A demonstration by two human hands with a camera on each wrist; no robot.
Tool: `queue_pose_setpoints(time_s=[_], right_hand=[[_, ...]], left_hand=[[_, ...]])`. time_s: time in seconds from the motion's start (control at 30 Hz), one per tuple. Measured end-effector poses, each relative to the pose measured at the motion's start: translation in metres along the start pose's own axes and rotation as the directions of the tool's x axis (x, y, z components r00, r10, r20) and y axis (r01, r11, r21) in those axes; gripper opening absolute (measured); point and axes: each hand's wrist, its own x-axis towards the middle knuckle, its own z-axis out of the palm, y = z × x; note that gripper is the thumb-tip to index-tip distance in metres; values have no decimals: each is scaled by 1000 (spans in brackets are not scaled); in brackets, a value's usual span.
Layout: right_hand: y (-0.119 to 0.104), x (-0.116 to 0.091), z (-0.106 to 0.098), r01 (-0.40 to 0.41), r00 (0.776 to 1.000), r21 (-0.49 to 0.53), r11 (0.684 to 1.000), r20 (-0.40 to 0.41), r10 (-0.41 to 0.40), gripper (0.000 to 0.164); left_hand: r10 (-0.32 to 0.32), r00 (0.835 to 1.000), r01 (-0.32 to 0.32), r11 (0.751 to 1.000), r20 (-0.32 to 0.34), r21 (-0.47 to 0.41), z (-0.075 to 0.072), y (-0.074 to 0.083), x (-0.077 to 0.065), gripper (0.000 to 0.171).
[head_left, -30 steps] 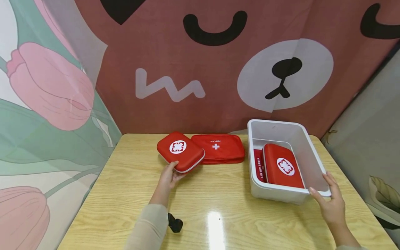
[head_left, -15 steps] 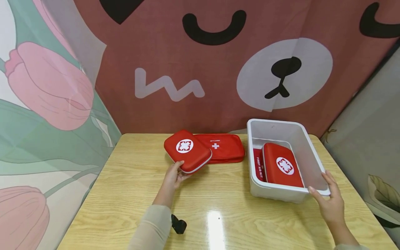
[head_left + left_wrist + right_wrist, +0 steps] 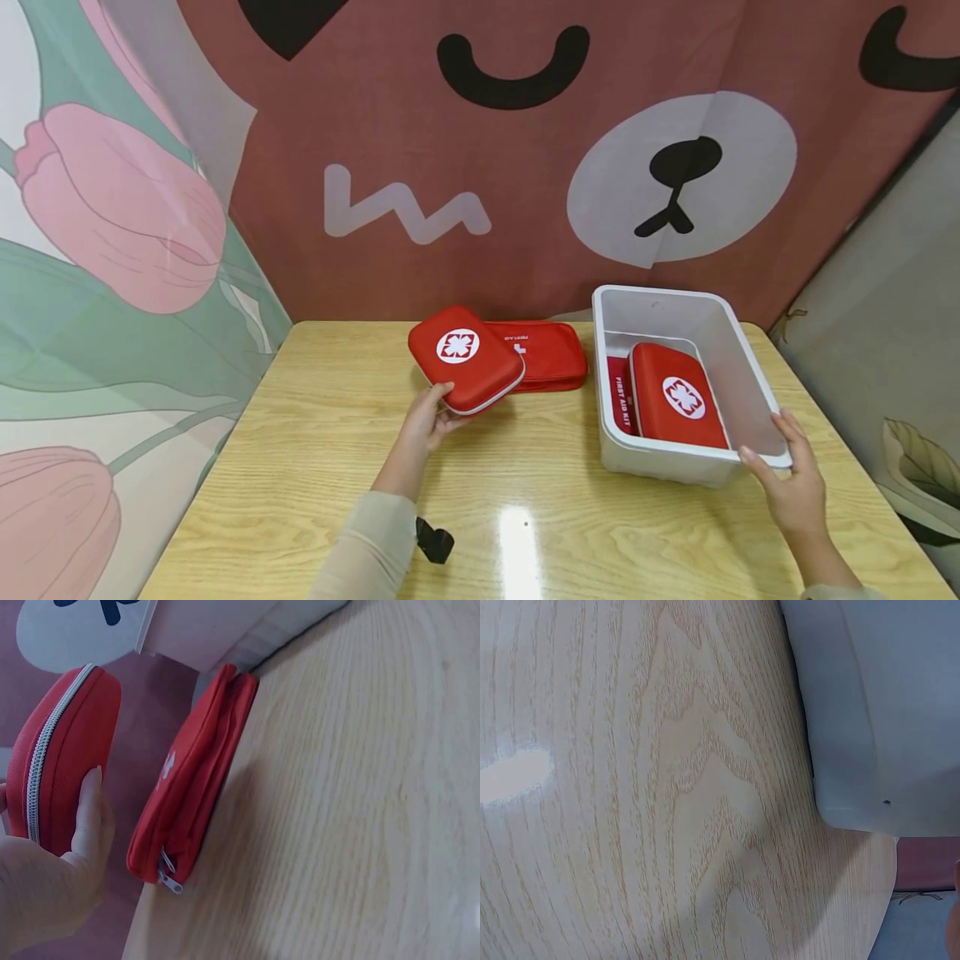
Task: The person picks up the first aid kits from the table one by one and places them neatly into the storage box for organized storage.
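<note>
My left hand (image 3: 429,418) grips the near corner of a red zippered first aid case (image 3: 468,362) with a round white emblem, thumb on top. In the left wrist view the case (image 3: 71,750) shows its silver zipper and is held up off the table. Behind it, partly covered in the head view, a flat red first aid pouch (image 3: 555,358) lies at the back of the table. My right hand (image 3: 798,487) holds the near right corner of a white plastic bin (image 3: 660,462), thumb and fingers over the rim. Inside the bin stands another red first aid case (image 3: 671,400).
A dark red first aid kit (image 3: 619,400) lies along the bin's left wall. The wooden table (image 3: 540,500) ends at a wall hanging (image 3: 390,275) with a bear print. A small black object (image 3: 434,542) sits by my left wrist.
My left hand has moved right with the first aid case, which now covers more of the pouch behind it. The right hand and the bin have hardly moved.
</note>
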Motion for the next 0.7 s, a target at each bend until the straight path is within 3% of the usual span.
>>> queue_pose_setpoints(time_s=[0.2, 0.7], right_hand=[[1, 1, 0, -2, 1000, -2, 1000, -1, 2, 61], [3, 3, 0, -29, 999, -3, 1000, -14, 29, 61]], left_hand=[[3, 1000, -3, 1000, 12, 13, 8, 2, -4, 26], [-12, 993, 4, 998, 117, 63, 25, -6, -11, 33]])
